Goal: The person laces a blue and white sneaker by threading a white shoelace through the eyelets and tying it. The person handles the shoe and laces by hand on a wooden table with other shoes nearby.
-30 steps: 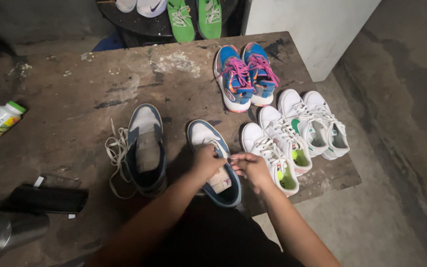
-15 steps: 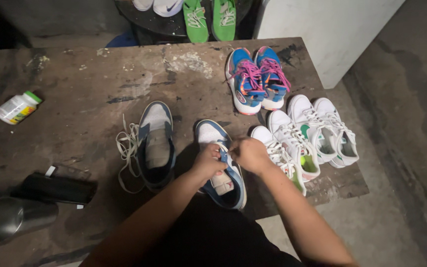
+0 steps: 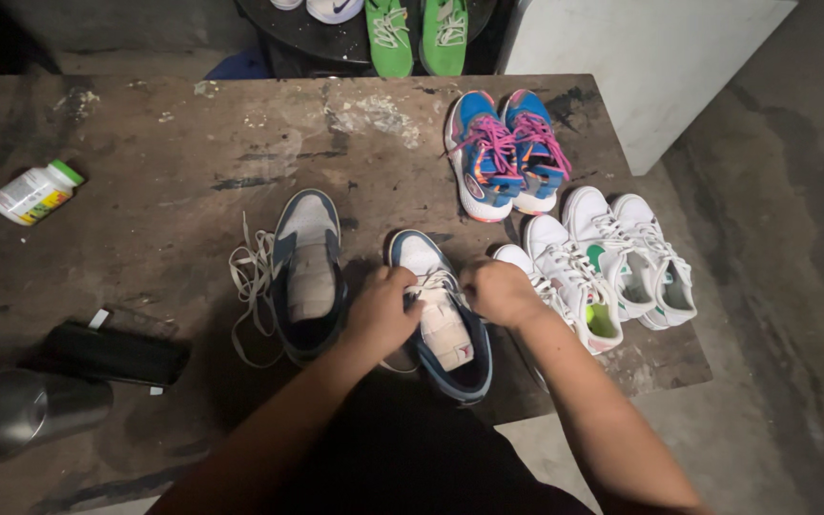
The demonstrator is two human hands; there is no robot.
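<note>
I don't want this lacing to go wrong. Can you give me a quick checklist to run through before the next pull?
1. Blue-and-white sneaker flat on the worn wooden table: ok.
2. Left hand on its white lace: ok.
3. Right hand gripping the lace: cannot tell, fingers hidden.
4. Matching unlaced sneaker within sight: ok.
5. Its loose lace untangled: not ok, heaped.

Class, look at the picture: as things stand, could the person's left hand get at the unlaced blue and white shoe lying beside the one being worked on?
Probably yes. The left hand sits on the laced shoe, right beside the unlaced shoe, with nothing lying between them. It would first have to let go of the lace.
</note>
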